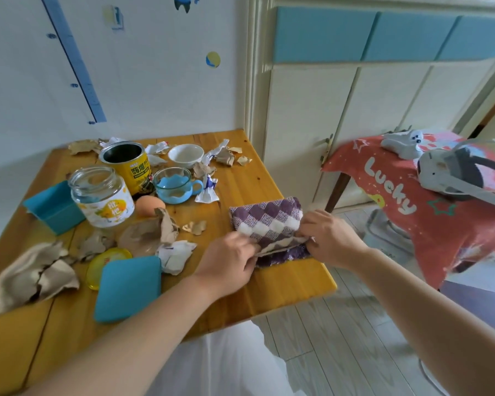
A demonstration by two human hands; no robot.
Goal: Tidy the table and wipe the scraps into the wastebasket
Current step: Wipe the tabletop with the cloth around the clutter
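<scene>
A purple and white checked cloth (267, 217) lies folded near the right edge of the wooden table (240, 181). My left hand (226, 265) grips its near left corner and my right hand (327, 238) grips its near right corner, lifting the near edge. Brown and white paper scraps (35, 275) lie scattered over the table, with more scraps (225, 155) at the back. No wastebasket is in view.
On the table stand a glass jar (100, 194), a yellow can (127, 164), a white bowl (185, 155), a blue cup (173, 185), an egg (147, 205), a blue box (53, 207), a blue lid (127, 287) and a yellow lid (103, 260). A red-covered stand (429, 207) is to the right.
</scene>
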